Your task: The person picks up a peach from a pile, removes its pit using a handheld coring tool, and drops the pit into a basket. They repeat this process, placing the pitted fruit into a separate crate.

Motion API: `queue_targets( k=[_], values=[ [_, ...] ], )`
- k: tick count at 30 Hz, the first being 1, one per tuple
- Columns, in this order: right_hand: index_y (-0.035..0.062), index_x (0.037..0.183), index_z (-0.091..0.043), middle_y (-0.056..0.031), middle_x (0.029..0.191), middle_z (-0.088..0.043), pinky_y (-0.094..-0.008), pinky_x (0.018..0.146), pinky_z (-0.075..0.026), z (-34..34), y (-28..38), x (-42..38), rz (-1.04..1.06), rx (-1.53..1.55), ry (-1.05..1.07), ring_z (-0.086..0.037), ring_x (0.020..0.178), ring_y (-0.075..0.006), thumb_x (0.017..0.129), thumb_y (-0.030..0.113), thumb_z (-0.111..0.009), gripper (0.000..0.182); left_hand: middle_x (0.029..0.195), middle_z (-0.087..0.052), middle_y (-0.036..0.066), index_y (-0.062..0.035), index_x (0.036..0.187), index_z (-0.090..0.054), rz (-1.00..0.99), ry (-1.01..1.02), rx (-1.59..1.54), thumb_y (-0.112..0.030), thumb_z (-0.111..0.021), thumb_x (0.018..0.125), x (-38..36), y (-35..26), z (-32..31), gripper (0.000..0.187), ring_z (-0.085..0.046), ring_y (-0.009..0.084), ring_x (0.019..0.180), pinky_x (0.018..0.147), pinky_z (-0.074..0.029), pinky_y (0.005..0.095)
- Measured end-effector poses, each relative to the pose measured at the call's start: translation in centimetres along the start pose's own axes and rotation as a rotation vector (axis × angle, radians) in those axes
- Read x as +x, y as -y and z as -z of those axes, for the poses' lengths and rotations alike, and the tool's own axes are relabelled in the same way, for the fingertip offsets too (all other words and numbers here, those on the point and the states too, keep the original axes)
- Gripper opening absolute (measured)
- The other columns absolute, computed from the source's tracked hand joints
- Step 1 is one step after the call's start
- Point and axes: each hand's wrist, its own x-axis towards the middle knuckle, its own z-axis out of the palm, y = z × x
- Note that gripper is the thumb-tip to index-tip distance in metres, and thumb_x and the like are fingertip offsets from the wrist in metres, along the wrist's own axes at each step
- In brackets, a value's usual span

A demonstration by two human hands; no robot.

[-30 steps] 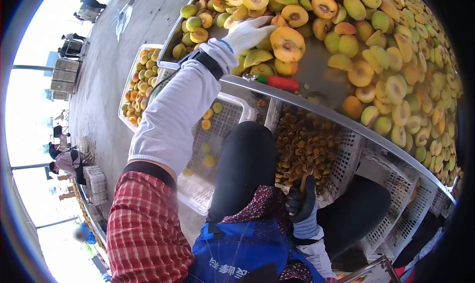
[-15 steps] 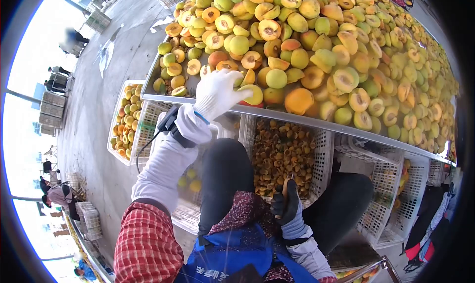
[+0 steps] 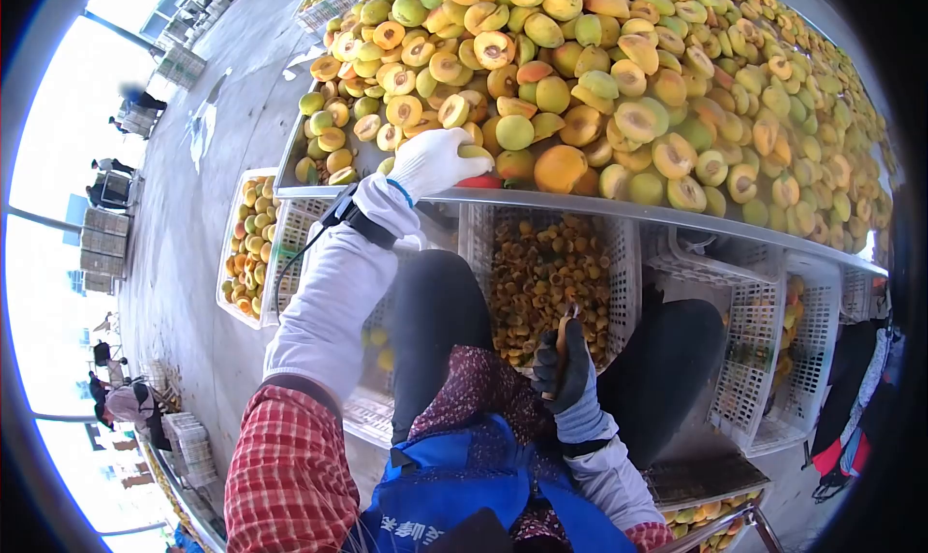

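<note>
My left hand (image 3: 433, 163), in a white knit glove, is at the near edge of the metal table (image 3: 580, 203). Its fingers are closed around a yellow-green peach (image 3: 475, 153), partly hidden by the glove. Just beside the fingers lies something red (image 3: 480, 181). Many halved and whole peaches (image 3: 638, 118) are heaped on the table. Over my lap, my right hand (image 3: 570, 369) wears a dark glove and grips a wooden-handled tool (image 3: 560, 350) with a short metal tip pointing up; the blade's shape is too small to tell.
Below the table edge, between my knees, a white crate (image 3: 626, 292) holds brown pits and scraps. A crate of peaches (image 3: 253, 244) stands at the left. More white crates (image 3: 749, 369) are at the right. People and stacked crates (image 3: 101, 239) are across the concrete floor.
My left hand's fingers, spread over the fruit before, have closed around a peach at the table edge. The right hand still grips the tool. The view has shifted slightly.
</note>
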Motion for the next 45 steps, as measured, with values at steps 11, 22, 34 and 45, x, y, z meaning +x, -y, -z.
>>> queue_targets(
  k=[11, 22, 34, 45],
  values=[
    [0.0056, 0.116, -0.054, -0.0067, 0.079, -0.063, -0.0298, 0.050, -0.046, -5.0, 0.1, -3.4, 0.824, -0.932, -0.070, -0.060, 0.061, -0.0191, 0.096, 0.031, -0.060, 0.034, 0.097, -0.068, 0.006, -0.0043, 0.126, -0.057, 0.425, 0.274, -1.694, -0.050, -0.028, 0.101, -14.5, -12.0, -2.2, 0.059, -0.062, 0.0120, 0.070, 0.051, -0.043, 0.0212],
    [0.0006, 0.102, -0.050, -0.0222, 0.073, -0.061, -0.0436, 0.054, -0.048, -7.8, -1.2, -6.7, 1.078, -1.526, -0.130, -0.064, 0.066, -0.0422, 0.089, 0.015, -0.063, 0.023, 0.107, -0.064, 0.010, -0.0008, 0.118, -0.058, 0.180, -0.151, -1.339, -0.023, -0.051, 0.099, -20.3, -15.8, -4.3, 0.030, -0.060, 0.0138, 0.097, 0.087, -0.047, 0.0273],
    [0.0002, 0.132, -0.044, -0.0117, 0.099, -0.063, -0.0304, 0.069, -0.052, -2.8, -6.0, -5.9, 0.432, -0.537, 0.090, -0.062, 0.084, -0.0192, 0.096, 0.019, -0.057, 0.042, 0.099, -0.065, 0.010, 0.0031, 0.116, -0.058, 0.113, -0.193, -0.977, -0.011, -0.050, 0.096, -21.3, -16.9, -4.3, 0.025, -0.063, 0.0132, 0.083, 0.070, -0.052, 0.0234],
    [0.0085, 0.099, -0.051, 0.0046, 0.059, -0.040, -0.0179, 0.031, -0.033, -5.6, -3.1, -7.0, -0.405, 0.547, 0.757, -0.036, 0.038, -0.0033, 0.100, 0.055, -0.039, 0.048, 0.100, -0.067, 0.009, 0.0017, 0.119, -0.059, 0.180, 0.107, -1.359, -0.039, -0.055, 0.097, -20.1, -15.6, -6.3, 0.046, -0.063, 0.0130, 0.087, 0.078, -0.051, 0.0265]
  ],
)
